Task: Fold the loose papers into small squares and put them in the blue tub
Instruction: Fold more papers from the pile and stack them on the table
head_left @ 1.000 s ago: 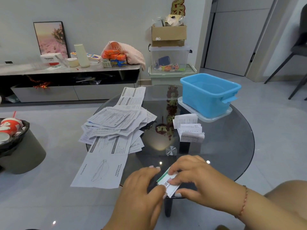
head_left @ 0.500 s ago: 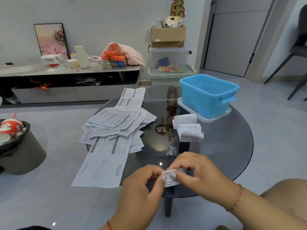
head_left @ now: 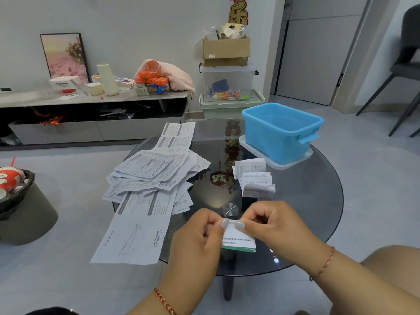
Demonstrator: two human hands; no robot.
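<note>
White printed sheets, the loose papers [head_left: 154,178], lie heaped on the left of the glass worktop [head_left: 318,201], one long instruction sheet hanging over its near edge. Moving right, the left hand [head_left: 197,242] and right hand [head_left: 272,226] now hold a folded paper [head_left: 238,239] up off the glass by its top edge, thumb and curled fingers [head_left: 225,223] of each hand pinching it, so its printed face and green lower edge show. A second ago it was pressed flat near the worktop's edge under both hands; half a second ago it was bunched between them, so the crease looks set (judging by its size, another fold may be needed). Further right sit three folded squares [head_left: 254,178], unmoved, and beyond them the blue tub [head_left: 281,135], apparently holding no paper yet.
</note>
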